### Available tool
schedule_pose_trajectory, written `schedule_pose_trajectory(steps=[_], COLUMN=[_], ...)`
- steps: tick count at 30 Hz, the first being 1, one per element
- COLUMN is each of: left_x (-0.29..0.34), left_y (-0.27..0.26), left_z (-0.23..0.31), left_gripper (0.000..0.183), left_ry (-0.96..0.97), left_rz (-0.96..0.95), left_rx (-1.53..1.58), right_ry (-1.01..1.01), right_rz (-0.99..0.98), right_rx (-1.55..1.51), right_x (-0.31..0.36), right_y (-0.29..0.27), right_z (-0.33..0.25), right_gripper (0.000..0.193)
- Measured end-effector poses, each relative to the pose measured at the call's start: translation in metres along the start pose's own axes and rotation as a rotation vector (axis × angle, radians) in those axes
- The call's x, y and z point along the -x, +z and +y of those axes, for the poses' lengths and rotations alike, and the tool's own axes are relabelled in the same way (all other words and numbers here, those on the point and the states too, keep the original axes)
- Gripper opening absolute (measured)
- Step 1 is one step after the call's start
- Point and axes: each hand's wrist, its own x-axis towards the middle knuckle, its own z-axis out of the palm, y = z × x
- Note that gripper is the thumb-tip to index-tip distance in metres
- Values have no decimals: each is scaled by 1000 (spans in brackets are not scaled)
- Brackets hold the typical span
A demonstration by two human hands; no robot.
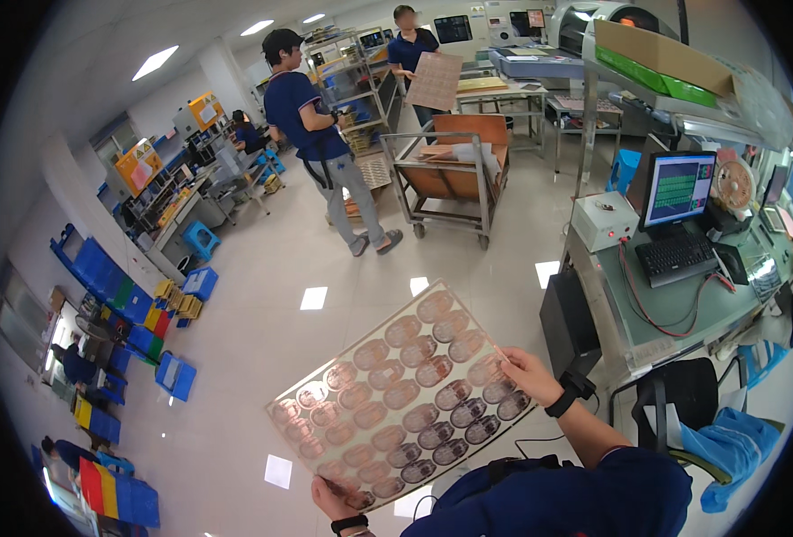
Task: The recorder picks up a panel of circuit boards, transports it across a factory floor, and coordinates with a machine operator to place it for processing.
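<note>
A flat rectangular panel (396,389), probably a circuit board panel, is held out tilted in front of me. Rows of rounded copper-coloured shapes cover its pale face, and light glints off its left part. My left hand (332,501) grips the lower left corner, thumb lying on the face. At the right edge, my right hand (529,376) is closed on the panel, with the fingers partly hidden behind it. Both of my wrists wear black bands.
To the right stands a desk (651,318) with a monitor (678,190), keyboard (676,259) and white box (604,220). Near my right side is a black chair (682,394). Ahead stand a wheeled cart (450,183) and two people, one holding another panel (434,80). Blue bins (174,376) line the left.
</note>
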Motion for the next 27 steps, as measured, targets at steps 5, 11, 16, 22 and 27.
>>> schedule_pose_trajectory(steps=[5, 11, 16, 22, 27], left_x=[-106, -203, -254, -267, -302], left_y=[43, 133, 189, 265, 337], left_z=[-17, 1, -4, -11, -33], left_gripper=[22, 27, 27, 25, 24], left_ry=[-25, -20, -6, -142, -80], left_rz=[-59, -163, -226, -287, -373], left_rx=[-28, -36, -96, -134, -147], right_ry=[50, -47, -17, 4, -18], right_rz=[86, 189, 294, 383, 420], right_rx=[-13, -82, -119, -84, -89], right_x=[-68, -147, -183, -238, -298], right_y=[12, 20, 7, -23, -72], right_z=[-16, -24, -13, -17, -16], right_gripper=[28, 29, 28, 27, 28])
